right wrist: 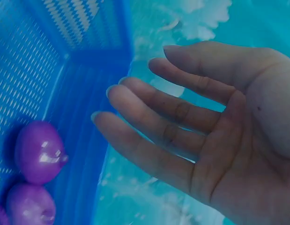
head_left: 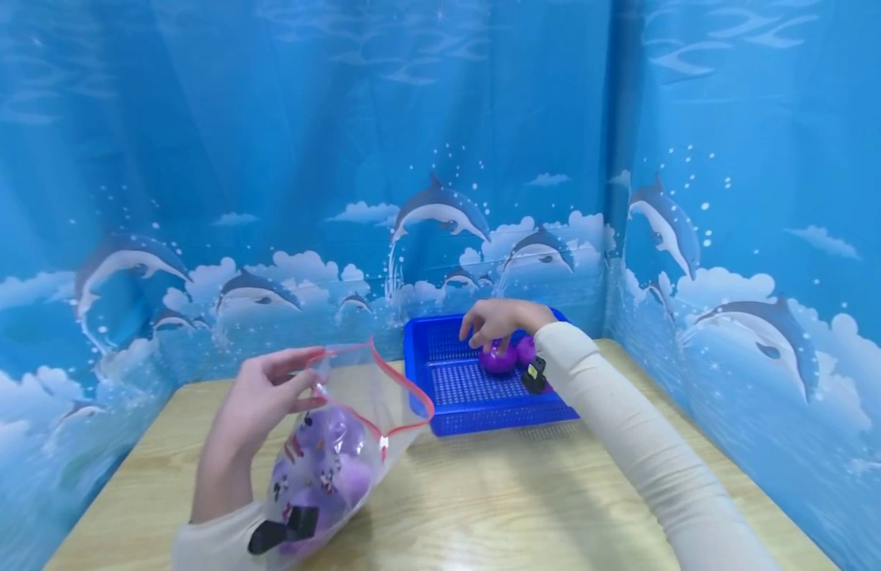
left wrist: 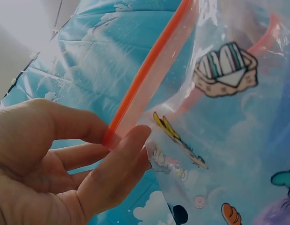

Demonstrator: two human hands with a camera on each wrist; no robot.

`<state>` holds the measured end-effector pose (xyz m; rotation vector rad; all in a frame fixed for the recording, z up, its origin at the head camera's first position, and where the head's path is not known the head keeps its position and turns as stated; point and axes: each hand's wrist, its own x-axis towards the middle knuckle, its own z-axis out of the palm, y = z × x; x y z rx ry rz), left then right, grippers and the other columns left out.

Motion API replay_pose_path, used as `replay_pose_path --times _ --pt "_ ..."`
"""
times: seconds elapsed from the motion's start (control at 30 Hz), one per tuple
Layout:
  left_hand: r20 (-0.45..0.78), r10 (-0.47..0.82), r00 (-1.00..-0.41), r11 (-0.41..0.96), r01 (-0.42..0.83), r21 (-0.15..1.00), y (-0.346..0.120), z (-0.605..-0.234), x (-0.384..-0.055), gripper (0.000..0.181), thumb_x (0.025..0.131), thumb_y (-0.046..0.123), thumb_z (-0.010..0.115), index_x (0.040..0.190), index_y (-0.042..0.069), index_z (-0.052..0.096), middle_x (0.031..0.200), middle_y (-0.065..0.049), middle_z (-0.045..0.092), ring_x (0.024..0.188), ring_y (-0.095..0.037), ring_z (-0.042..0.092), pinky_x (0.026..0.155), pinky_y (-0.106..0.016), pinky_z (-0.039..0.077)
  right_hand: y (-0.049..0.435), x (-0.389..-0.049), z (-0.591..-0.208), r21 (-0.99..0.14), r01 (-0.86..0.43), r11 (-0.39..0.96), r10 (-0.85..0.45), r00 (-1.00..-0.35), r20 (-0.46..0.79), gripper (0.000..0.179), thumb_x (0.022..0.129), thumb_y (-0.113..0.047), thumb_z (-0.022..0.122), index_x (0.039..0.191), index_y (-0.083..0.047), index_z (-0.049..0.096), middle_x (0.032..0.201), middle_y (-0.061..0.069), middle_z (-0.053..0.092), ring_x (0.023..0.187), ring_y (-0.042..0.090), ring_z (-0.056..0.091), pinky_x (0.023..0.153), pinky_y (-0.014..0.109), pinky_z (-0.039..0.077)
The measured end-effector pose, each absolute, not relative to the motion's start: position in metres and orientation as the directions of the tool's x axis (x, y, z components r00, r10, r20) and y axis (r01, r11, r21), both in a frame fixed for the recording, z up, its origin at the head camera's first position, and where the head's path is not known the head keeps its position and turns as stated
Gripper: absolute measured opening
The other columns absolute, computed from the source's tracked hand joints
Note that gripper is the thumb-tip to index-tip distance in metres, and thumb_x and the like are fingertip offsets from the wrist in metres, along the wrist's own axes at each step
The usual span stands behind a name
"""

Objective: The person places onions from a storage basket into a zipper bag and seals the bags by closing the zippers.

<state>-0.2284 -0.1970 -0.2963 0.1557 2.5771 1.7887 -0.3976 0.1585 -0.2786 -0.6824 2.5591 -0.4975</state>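
Note:
My left hand (head_left: 250, 400) pinches the red zip edge of a clear printed zip bag (head_left: 393, 468) between thumb and fingers. The bag's mouth gapes toward the basket, and several lilac-looking round things (head_left: 350, 480) show through its lower part. Over the blue plastic basket (head_left: 469, 423) hovers my right hand (head_left: 499, 319), its fingers loosely spread with nothing between them. Below it in the basket lie shiny purple, fruit-like balls (head_left: 497, 361). In the right wrist view one purple ball (right wrist: 40, 152) has a small nub at its end, and the fingers are apart from it.
Light wooden tabletop (head_left: 497, 507) lies under the bag and basket. Behind and to the right hangs a blue curtain (head_left: 304, 159) printed with dolphins, close to the basket's far side. A black strap piece (head_left: 534, 375) sits at the right wrist.

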Motion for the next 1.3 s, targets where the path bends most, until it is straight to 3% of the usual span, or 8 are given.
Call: replay_pose_path --times 0.3,0.7,0.93,1.2,1.3 --pt "0.066 0.050 -0.997 0.364 0.080 0.928 -0.199 -0.293 -0.223 0.049 0.104 0.015 0.059 0.151 0.008 0.050 0.154 -0.023 0.051 0.106 -0.023 0.076 0.090 -0.031 0.065 0.199 -0.419 -0.298 -0.429 -0.282 0.858 -0.443 -0.828 -0.343 0.039 0.100 -0.013 0.063 0.138 -0.007 0.063 0.144 0.023 0.059 0.126 0.033 0.063 0.094 0.047 0.065" --pt "0.057 0.044 -0.997 0.355 0.069 0.932 -0.196 -0.288 -0.222 0.048 0.104 0.014 0.057 0.152 0.009 0.050 0.152 -0.021 0.054 0.114 -0.027 0.070 0.088 -0.033 0.066 0.233 -0.432 -0.311 -0.311 -0.162 0.937 -0.282 -0.876 -0.392 0.049 0.089 -0.017 0.074 0.138 -0.012 0.065 0.148 0.022 0.053 0.129 0.040 0.058 0.086 0.048 0.066" --pt "0.068 0.073 -0.995 0.346 0.089 0.934 -0.195 -0.292 -0.221 0.047 0.105 0.014 0.058 0.151 0.008 0.050 0.154 -0.022 0.052 0.114 -0.020 0.069 0.086 -0.033 0.066 0.256 -0.431 -0.319 -0.302 -0.069 0.951 -0.219 -0.839 -0.497 0.055 0.084 -0.017 0.079 0.136 -0.012 0.065 0.122 0.012 0.069 0.111 0.030 0.068 0.086 0.039 0.064" --pt "0.081 0.071 -0.994 0.351 0.101 0.931 -0.197 -0.294 -0.219 0.047 0.105 0.015 0.058 0.150 0.006 0.051 0.151 -0.023 0.054 0.117 -0.024 0.069 0.086 -0.033 0.067 0.270 -0.428 -0.337 -0.333 0.005 0.943 -0.177 -0.840 -0.514 0.054 0.079 -0.020 0.084 0.131 -0.018 0.070 0.132 0.014 0.064 0.111 0.033 0.065 0.085 0.041 0.064" --pt "0.080 0.070 -0.994 0.357 0.100 0.929 -0.198 -0.294 -0.219 0.047 0.105 0.015 0.058 0.150 0.006 0.051 0.151 -0.023 0.054 0.119 -0.027 0.068 0.086 -0.033 0.067 0.272 -0.428 -0.341 -0.353 0.019 0.935 -0.179 -0.836 -0.518 0.054 0.078 -0.024 0.086 0.130 -0.020 0.071 0.142 0.017 0.057 0.118 0.037 0.062 0.087 0.042 0.063"
